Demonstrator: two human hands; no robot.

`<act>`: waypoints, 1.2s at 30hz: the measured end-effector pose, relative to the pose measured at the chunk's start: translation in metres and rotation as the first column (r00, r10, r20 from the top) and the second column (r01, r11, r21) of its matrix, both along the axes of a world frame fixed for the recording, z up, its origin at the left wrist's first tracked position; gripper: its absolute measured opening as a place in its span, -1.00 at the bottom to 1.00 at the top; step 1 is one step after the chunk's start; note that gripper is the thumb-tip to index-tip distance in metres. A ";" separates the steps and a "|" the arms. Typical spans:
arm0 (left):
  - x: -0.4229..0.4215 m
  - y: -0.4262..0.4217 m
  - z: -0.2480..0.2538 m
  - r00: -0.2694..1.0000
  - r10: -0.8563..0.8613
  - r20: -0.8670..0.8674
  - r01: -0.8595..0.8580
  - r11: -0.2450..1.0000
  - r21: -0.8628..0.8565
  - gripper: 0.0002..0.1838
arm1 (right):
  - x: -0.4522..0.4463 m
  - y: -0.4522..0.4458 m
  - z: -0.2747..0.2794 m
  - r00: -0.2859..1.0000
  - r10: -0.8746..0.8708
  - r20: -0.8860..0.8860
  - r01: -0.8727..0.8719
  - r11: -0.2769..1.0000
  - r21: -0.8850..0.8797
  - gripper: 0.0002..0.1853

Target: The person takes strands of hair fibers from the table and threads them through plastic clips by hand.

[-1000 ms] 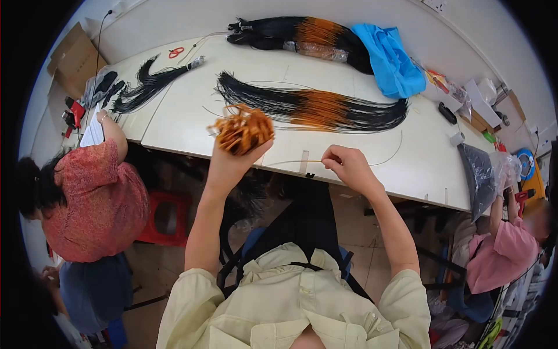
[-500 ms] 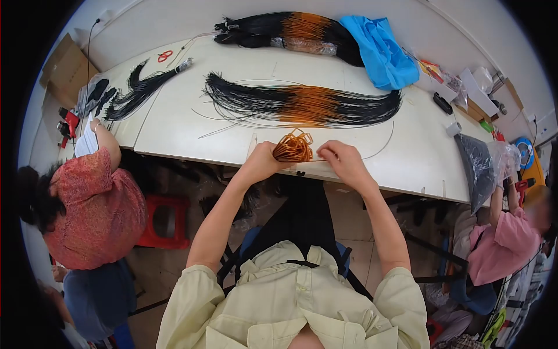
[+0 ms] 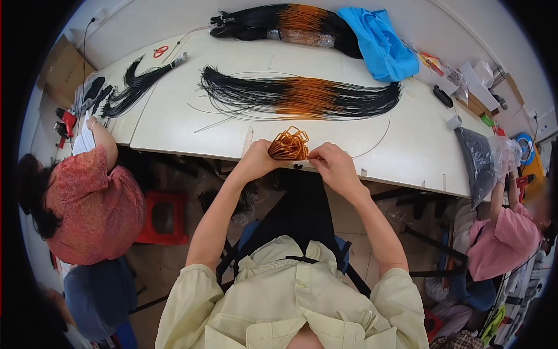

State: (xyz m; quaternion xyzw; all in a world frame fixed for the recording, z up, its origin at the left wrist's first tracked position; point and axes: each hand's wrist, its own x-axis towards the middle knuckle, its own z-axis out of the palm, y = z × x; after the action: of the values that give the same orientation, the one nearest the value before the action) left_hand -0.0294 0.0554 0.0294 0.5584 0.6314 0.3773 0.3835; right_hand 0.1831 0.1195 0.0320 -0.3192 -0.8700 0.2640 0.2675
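Note:
At the table's near edge, my left hand [image 3: 257,161] is closed around a bundle of orange wires [image 3: 289,145], their bent loops sticking up out of the fist. My right hand [image 3: 336,167] is pinched at the bundle's right side, its fingertips on a thin wire [image 3: 381,142] that curves away over the tabletop; the exact grip is partly hidden. Beyond both hands lies a spread bunch of black wires [image 3: 238,96] with an orange middle section [image 3: 305,98], several loose strands straying at its left.
A thicker wire bundle [image 3: 250,29] and a blue cloth [image 3: 381,43] lie at the back of the white table [image 3: 192,139]. Red scissors [image 3: 160,52] and a smaller black wire bunch [image 3: 136,87] are at left. One person [image 3: 96,203] sits left, another [image 3: 503,241] right, beside a dark plastic bag [image 3: 474,163].
My right hand has moved slightly left, closing the gap to the orange bundle. My left hand still holds the bundle. The view has shifted a little.

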 end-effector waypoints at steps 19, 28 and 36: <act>-0.007 -0.004 -0.012 0.997 -0.050 0.055 0.049 0.999 0.016 -0.79 | -0.006 -0.012 -0.008 1.000 -0.014 -0.002 0.014 0.999 -0.040 -0.94; 0.013 -0.024 -0.007 0.997 0.063 0.054 -0.066 0.997 0.040 -0.84 | -0.013 -0.046 -0.010 0.971 -0.238 0.025 0.239 0.968 -0.080 -0.94; 0.051 -0.062 -0.050 0.905 0.307 0.294 -0.321 0.947 -0.001 -0.90 | -0.035 -0.086 -0.064 0.525 -0.707 -0.473 -0.320 0.350 -0.880 -0.90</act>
State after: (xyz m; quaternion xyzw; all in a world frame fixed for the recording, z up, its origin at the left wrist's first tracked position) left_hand 0.0213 -0.0066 -0.0202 0.3969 0.6409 0.5267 0.3928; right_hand 0.1477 0.0332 -0.0319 -0.3650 -0.2730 0.7692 0.4479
